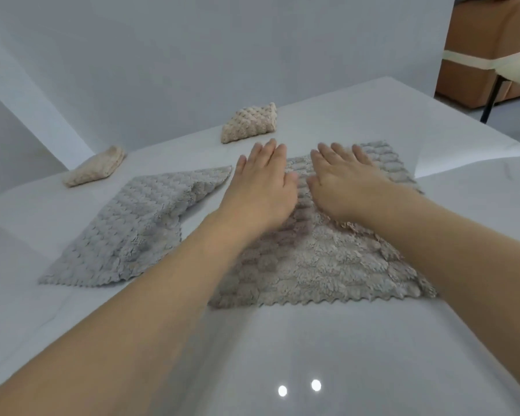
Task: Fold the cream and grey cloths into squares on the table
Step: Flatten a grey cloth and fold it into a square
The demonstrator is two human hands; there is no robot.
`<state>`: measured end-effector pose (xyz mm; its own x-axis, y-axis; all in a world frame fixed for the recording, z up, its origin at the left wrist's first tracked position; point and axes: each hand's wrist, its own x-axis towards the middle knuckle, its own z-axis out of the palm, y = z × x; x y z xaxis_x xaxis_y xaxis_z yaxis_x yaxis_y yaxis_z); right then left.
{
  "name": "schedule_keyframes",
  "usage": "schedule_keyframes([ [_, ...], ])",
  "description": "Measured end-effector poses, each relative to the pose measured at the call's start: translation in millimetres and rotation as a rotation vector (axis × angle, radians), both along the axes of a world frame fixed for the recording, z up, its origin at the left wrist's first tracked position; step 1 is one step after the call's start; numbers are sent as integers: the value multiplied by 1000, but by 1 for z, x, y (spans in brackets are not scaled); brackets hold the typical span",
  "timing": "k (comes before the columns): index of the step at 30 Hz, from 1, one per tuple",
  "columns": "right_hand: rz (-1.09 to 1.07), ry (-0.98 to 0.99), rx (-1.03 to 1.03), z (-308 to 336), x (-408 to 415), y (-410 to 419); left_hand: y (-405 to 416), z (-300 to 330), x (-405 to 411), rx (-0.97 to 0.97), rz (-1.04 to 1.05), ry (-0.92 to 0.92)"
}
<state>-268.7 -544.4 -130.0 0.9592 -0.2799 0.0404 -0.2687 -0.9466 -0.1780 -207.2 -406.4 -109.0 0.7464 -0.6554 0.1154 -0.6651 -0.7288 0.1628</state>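
A grey textured cloth (318,265) lies spread flat on the white table (312,355) in front of me. My left hand (261,187) and my right hand (342,181) rest side by side on its far half, palms down, fingers straight. A second grey cloth (126,235) lies to the left, rumpled, with one corner lifted in a ridge. Two cream cloths sit folded farther back: one (249,123) just beyond my left hand, the other (95,171) near the table's far left edge.
White backdrop panels stand behind the table. At the upper right, past the table's edge, are a brown cardboard box (475,64) and a black leg of a pale seat (493,97).
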Motion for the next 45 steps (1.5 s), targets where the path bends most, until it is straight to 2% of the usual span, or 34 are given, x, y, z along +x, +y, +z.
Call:
schedule_keyframes([
  [3, -72, 31, 17, -10, 20, -29, -36, -9, 30, -110, -45, 17],
  [7, -72, 48, 2, -24, 22, -42, -42, -44, 46, 56, -13, 73],
  [11, -78, 45, -2, -24, 27, -46, -45, -46, 53, 89, 5, 86],
  [15, -27, -55, -69, -24, 29, -47, -45, -48, 55, 82, 7, 79],
  [19, 46, 14, -20, -27, 34, -49, -47, -47, 57, 78, 12, 89],
  [45, -44, 72, 16, -24, 27, -61, -37, -46, 68, 134, 2, 130],
])
